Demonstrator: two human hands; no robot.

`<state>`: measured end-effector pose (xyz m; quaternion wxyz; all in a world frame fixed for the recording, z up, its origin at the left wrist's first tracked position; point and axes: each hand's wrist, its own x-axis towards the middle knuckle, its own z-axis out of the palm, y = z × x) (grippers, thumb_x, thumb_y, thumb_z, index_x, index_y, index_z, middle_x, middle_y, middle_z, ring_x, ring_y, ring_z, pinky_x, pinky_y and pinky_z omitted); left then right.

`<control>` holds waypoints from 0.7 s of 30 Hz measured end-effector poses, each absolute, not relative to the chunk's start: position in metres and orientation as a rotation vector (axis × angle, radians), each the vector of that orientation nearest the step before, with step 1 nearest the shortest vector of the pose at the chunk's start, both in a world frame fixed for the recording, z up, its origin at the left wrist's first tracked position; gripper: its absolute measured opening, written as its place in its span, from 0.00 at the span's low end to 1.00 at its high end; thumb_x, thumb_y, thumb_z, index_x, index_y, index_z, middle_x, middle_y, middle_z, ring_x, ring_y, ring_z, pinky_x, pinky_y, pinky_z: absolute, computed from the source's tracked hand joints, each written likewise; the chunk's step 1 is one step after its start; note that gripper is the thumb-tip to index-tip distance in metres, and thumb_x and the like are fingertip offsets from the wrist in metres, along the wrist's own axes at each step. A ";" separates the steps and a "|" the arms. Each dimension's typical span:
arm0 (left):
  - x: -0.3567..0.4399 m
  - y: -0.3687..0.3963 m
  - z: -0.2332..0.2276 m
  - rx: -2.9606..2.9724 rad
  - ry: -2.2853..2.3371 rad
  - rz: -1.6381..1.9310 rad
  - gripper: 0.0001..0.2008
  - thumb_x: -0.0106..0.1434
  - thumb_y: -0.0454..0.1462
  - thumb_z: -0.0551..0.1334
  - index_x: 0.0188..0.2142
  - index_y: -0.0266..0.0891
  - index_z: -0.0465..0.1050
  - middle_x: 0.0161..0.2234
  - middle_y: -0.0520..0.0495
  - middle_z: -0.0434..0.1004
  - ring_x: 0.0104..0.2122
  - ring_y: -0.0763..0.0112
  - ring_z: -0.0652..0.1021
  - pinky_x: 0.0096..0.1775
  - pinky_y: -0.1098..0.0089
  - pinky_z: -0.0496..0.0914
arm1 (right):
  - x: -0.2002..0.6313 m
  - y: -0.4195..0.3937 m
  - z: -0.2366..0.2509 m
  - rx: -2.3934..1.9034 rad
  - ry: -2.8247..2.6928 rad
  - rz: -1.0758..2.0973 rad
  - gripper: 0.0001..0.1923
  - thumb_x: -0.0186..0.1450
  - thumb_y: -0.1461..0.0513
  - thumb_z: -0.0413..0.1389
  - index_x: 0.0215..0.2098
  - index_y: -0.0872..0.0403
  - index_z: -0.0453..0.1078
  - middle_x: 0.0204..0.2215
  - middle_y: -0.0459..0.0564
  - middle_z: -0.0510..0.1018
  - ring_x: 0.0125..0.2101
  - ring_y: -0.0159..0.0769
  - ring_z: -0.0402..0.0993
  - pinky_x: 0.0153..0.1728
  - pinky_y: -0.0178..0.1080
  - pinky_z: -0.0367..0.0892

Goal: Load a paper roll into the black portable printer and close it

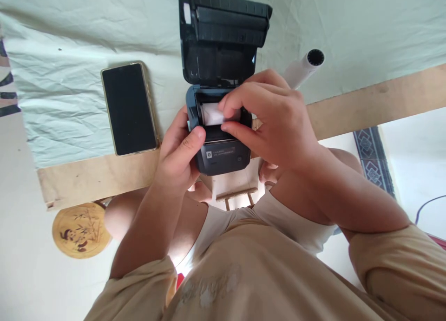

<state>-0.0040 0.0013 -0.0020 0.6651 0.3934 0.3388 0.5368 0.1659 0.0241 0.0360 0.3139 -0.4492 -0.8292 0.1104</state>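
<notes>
— Both hands at work: the left hand [181, 149] clasps the side of the dark printer [219, 144], thumb on its front edge; the right hand [268, 121] pinches the white paper roll [212, 114] in the open bay.

— Where does the printer sit?

— On the counter [87, 174], at its near edge, lid [223, 28] tipped up. A black phone [128, 108] lies well left of it, face up; a white tube [303, 68] pokes out behind the right hand.
</notes>
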 end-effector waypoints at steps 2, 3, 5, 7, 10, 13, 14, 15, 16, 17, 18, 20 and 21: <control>-0.004 0.001 -0.002 0.884 0.774 1.208 0.18 0.60 0.42 0.62 0.48 0.37 0.71 0.39 0.45 0.78 0.53 0.60 0.76 0.50 0.63 0.74 | 0.165 0.024 0.036 -1.218 -2.179 0.260 0.03 0.63 0.63 0.53 0.31 0.49 0.67 0.32 0.39 0.79 0.40 0.33 0.72 0.41 0.38 0.70; -0.004 0.002 -0.002 0.879 0.776 1.206 0.18 0.60 0.42 0.62 0.47 0.36 0.71 0.39 0.44 0.78 0.52 0.59 0.76 0.50 0.63 0.74 | 0.165 0.024 0.036 -1.238 -2.168 0.243 0.04 0.63 0.65 0.52 0.32 0.49 0.67 0.31 0.40 0.79 0.39 0.32 0.72 0.41 0.37 0.70; -0.004 0.002 -0.001 0.879 0.770 1.207 0.18 0.59 0.42 0.63 0.46 0.34 0.71 0.40 0.43 0.77 0.52 0.58 0.76 0.51 0.61 0.73 | 0.164 0.024 0.037 -1.255 -2.156 0.227 0.05 0.60 0.66 0.54 0.33 0.49 0.67 0.32 0.40 0.78 0.39 0.31 0.71 0.42 0.36 0.70; -0.005 0.003 -0.001 0.889 0.763 1.196 0.18 0.59 0.42 0.63 0.46 0.34 0.71 0.40 0.42 0.77 0.52 0.57 0.76 0.52 0.60 0.73 | 0.164 0.025 0.038 -1.259 -2.171 0.249 0.07 0.59 0.67 0.55 0.35 0.49 0.67 0.33 0.39 0.78 0.38 0.29 0.71 0.42 0.35 0.69; -0.005 0.003 -0.002 0.905 0.751 1.181 0.18 0.60 0.42 0.61 0.47 0.35 0.71 0.41 0.43 0.77 0.51 0.58 0.76 0.52 0.60 0.73 | 0.162 0.025 0.040 -1.311 -2.161 0.271 0.08 0.61 0.67 0.52 0.36 0.48 0.67 0.33 0.38 0.79 0.38 0.29 0.71 0.41 0.36 0.68; -0.005 0.003 -0.003 0.906 0.736 1.193 0.19 0.60 0.42 0.62 0.48 0.34 0.70 0.39 0.45 0.77 0.50 0.60 0.77 0.52 0.61 0.73 | 0.159 0.023 0.043 -1.347 -2.115 0.220 0.07 0.62 0.67 0.50 0.34 0.49 0.67 0.32 0.40 0.79 0.37 0.30 0.72 0.39 0.37 0.66; -0.005 0.003 -0.004 0.906 0.735 1.197 0.20 0.60 0.42 0.63 0.48 0.34 0.70 0.38 0.46 0.76 0.49 0.62 0.77 0.52 0.62 0.73 | 0.159 0.022 0.043 -1.329 -2.097 0.179 0.06 0.62 0.67 0.50 0.33 0.50 0.67 0.31 0.40 0.79 0.36 0.30 0.72 0.38 0.37 0.66; -0.005 0.003 -0.004 0.907 0.734 1.197 0.20 0.60 0.43 0.63 0.48 0.34 0.70 0.37 0.47 0.76 0.47 0.64 0.78 0.50 0.64 0.73 | 0.159 0.021 0.044 -1.294 -2.072 0.131 0.06 0.62 0.67 0.50 0.32 0.50 0.67 0.30 0.40 0.78 0.35 0.30 0.71 0.37 0.36 0.65; -0.005 0.003 -0.004 0.909 0.733 1.194 0.20 0.60 0.43 0.63 0.48 0.34 0.70 0.37 0.47 0.76 0.45 0.66 0.78 0.48 0.67 0.73 | 0.159 0.020 0.044 -1.246 -2.043 0.089 0.06 0.62 0.67 0.50 0.32 0.51 0.67 0.29 0.40 0.78 0.33 0.29 0.71 0.36 0.36 0.65; -0.005 0.003 -0.005 0.912 0.732 1.192 0.19 0.60 0.43 0.63 0.48 0.34 0.69 0.36 0.48 0.75 0.43 0.67 0.79 0.45 0.69 0.74 | 0.160 0.019 0.045 -1.195 -2.010 0.058 0.06 0.62 0.68 0.51 0.32 0.51 0.66 0.29 0.40 0.77 0.32 0.27 0.70 0.36 0.35 0.65; -0.005 0.003 -0.005 0.913 0.731 1.191 0.19 0.60 0.43 0.62 0.48 0.34 0.69 0.36 0.48 0.76 0.41 0.69 0.79 0.43 0.70 0.74 | 0.161 0.018 0.046 -1.147 -1.974 0.041 0.06 0.61 0.68 0.51 0.32 0.51 0.66 0.29 0.40 0.77 0.31 0.26 0.70 0.36 0.35 0.66; -0.005 0.003 -0.004 0.912 0.729 1.190 0.19 0.61 0.43 0.62 0.49 0.34 0.69 0.37 0.48 0.76 0.39 0.71 0.79 0.41 0.72 0.73 | 0.164 0.016 0.047 -1.055 -1.903 0.052 0.06 0.60 0.70 0.52 0.32 0.52 0.66 0.28 0.40 0.76 0.29 0.25 0.70 0.36 0.34 0.67; -0.005 0.003 -0.004 0.907 0.730 1.190 0.19 0.61 0.43 0.62 0.49 0.34 0.69 0.37 0.48 0.76 0.39 0.72 0.79 0.40 0.73 0.73 | 0.165 0.016 0.048 -1.017 -1.883 0.075 0.06 0.59 0.69 0.52 0.31 0.52 0.65 0.28 0.40 0.76 0.28 0.25 0.70 0.36 0.35 0.67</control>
